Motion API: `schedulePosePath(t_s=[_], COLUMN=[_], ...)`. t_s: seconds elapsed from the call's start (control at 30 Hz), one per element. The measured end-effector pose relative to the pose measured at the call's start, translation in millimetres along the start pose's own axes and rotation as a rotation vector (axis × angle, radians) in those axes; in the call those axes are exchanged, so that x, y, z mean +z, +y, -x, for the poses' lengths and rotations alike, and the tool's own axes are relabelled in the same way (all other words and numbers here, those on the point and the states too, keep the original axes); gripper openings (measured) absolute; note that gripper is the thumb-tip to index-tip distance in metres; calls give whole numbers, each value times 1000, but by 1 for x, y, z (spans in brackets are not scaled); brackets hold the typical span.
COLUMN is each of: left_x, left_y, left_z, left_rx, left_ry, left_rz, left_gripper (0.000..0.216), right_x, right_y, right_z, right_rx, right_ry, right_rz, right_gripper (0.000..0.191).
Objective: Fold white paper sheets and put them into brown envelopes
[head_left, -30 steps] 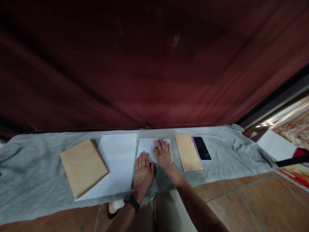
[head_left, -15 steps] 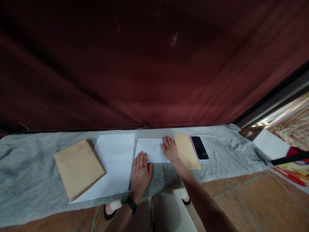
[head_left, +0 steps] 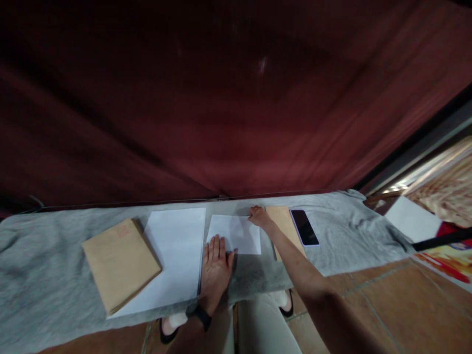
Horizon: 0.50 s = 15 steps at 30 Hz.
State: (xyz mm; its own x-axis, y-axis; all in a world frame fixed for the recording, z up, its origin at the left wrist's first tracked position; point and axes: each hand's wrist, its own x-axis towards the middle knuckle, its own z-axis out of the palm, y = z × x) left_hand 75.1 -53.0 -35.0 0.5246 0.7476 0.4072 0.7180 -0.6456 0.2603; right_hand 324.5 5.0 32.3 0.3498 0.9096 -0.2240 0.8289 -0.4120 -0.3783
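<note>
"Where's the small sheet (head_left: 245, 236)?"

"Flat on the counter (head_left: 341, 238). Call it the clock's centre, with twelve on the far side."

"And the hands?"

"The left hand (head_left: 215, 271) is at seven, palm down, fingers straight and lying over the near left corner, gripping nothing. The right hand (head_left: 260, 216) is at one, fingers bent at the far right corner. Whether they pinch the edge, I can't make out."

"So which step is this?"

"Flattening or straightening the small sheet, I'd judge: one side steadied, the opposite corner worked."

"What does the next move call for?"

"Probably steady left pressure against skidding, and a light touch at one o'clock so the corner doesn't crumple."

"What's around it?"

"At three, the envelope (head_left: 282, 220), partly under the right arm (head_left: 306, 280), with the phone (head_left: 304, 227) just beyond. At nine, the paper (head_left: 180, 246); farther out, the stack (head_left: 123, 265) overlaps it."
</note>
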Motion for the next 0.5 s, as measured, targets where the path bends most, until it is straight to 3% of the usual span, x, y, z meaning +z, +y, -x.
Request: schedulePosePath(t_s=[0.27, 0.37, 0.5], left_x=[-11, -13, -14], left_y=[5, 0, -7], left_z=[-3, -4, -2], left_rx=[-68, -166, -297], left_ry=[66, 114, 153], left_rz=[114, 239, 436], left_gripper=[60, 61, 62], right_x=[-12, 1, 35], right_y=[17, 20, 15], right_z=[35, 66, 111], right_rx=[94, 168, 288], right_ry=[-17, 86, 271], right_rz=[-558, -831, -1138], right_gripper=[6, 15, 31])
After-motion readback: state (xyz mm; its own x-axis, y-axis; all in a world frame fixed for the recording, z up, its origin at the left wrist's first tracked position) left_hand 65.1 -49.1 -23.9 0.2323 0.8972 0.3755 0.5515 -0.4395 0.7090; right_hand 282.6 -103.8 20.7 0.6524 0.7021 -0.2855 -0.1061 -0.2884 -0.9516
